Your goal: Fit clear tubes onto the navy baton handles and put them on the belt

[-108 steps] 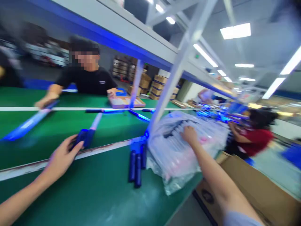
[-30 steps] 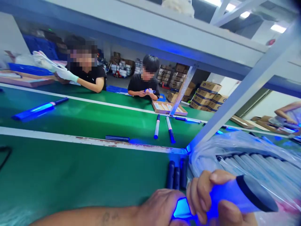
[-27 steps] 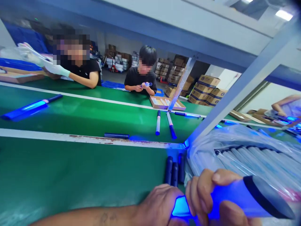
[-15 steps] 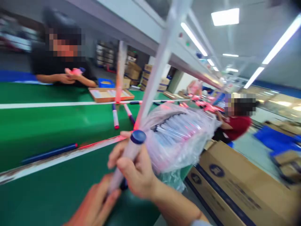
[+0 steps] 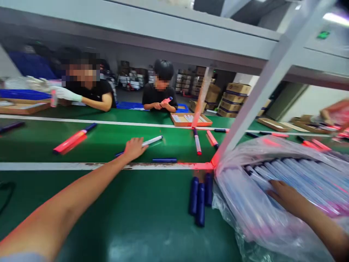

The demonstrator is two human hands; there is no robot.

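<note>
Light stick (image 5: 152, 141), a pale tube joined to a dark handle: it lies slantwise on the green belt (image 5: 122, 135), beyond the white strip (image 5: 54, 166), with our left hand (image 5: 133, 149) across its middle. We see the unlit tube emerging on the right; we cannot tell whether the fingers clasp it or merely rest on it. At near right, our right hand (image 5: 283, 194) touches the clear tubes (image 5: 297, 174) in the open plastic bag (image 5: 234, 160); its fingertips are partly hidden, so we cannot tell whether one is gripped. As to progress, we judge several pieces joined: the red-glowing stick (image 5: 72, 141) at left and two sticks (image 5: 197, 143) near the metal post (image 5: 253, 83) show both parts. Remaining, by our reading, are one loose handle (image 5: 164, 160) by the strip, three dark handles (image 5: 200, 203) left of the bag, and many tubes. On the far side, a co-worker (image 5: 159, 95) holds a red-lit stick (image 5: 165, 102) behind a cardboard tray (image 5: 188, 124).
</note>
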